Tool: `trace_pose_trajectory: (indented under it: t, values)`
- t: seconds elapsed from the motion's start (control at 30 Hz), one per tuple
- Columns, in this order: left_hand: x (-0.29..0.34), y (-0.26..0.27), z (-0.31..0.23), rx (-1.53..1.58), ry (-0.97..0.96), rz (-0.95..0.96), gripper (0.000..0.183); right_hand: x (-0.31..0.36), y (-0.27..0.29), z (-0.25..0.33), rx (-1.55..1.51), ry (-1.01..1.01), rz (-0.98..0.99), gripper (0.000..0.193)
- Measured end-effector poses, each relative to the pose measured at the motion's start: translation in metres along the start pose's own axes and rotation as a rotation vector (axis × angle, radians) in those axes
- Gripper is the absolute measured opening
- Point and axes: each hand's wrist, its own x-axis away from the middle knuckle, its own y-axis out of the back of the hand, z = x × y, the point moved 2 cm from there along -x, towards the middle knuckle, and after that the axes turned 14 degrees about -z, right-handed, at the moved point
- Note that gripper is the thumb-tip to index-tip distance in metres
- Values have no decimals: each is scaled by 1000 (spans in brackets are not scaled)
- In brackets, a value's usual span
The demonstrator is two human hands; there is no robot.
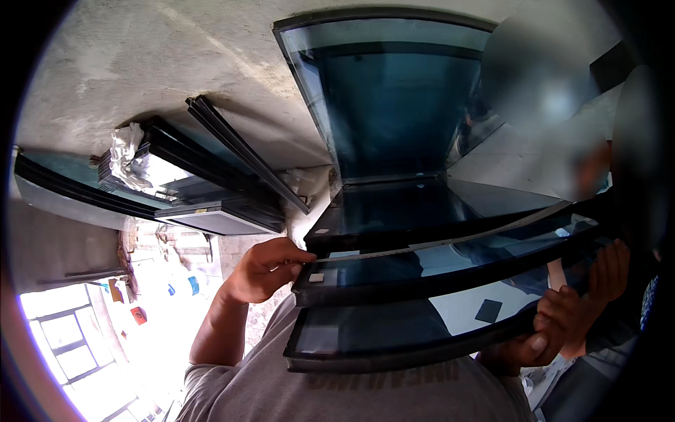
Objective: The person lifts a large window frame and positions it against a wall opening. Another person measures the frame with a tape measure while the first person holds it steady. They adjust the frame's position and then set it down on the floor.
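Note:
My left hand (264, 271) pinches the end of a thin pale measuring tape (422, 246) at the left edge of a dark-framed glass panel (373, 271). The tape runs slantwise across the glass to the upper right; its far end is lost near a blurred shape. Against my shirt, a second glass panel (394, 327) sits below the first, with a small dark square (488, 311) showing on it. My right hand (552, 327) has its fingers curled at that lower panel's right end. Beside it shows another hand (608, 274); whose it is I cannot tell.
A large tinted glass panel (394, 105) leans against the rough grey wall (176, 56). Black frame profiles (242, 151) and stacked framed panes (211, 179) stand at the left. Blurred grey shapes cover the upper right. A bright window (70, 341) is at the lower left.

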Motion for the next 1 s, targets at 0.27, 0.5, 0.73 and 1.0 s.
trace_pose_trajectory:
  t: [0.27, 0.5, 0.73, 1.0]
  values:
    - [17, 18, 30, 0, 116, -134, 18, -11, 2, -6, -186, -42, 2, 29]
    - [29, 53, 125, 170, 406, 20, 117, -20, -9, -33, -142, -81, 15, 24]
    - [26, 67, 126, 242, 360, 7, 88, -15, -10, -20, -220, 52, -20, 29]
    - [6, 46, 94, 260, 277, 51, 32, -18, -11, -22, -214, 28, 22, 30]
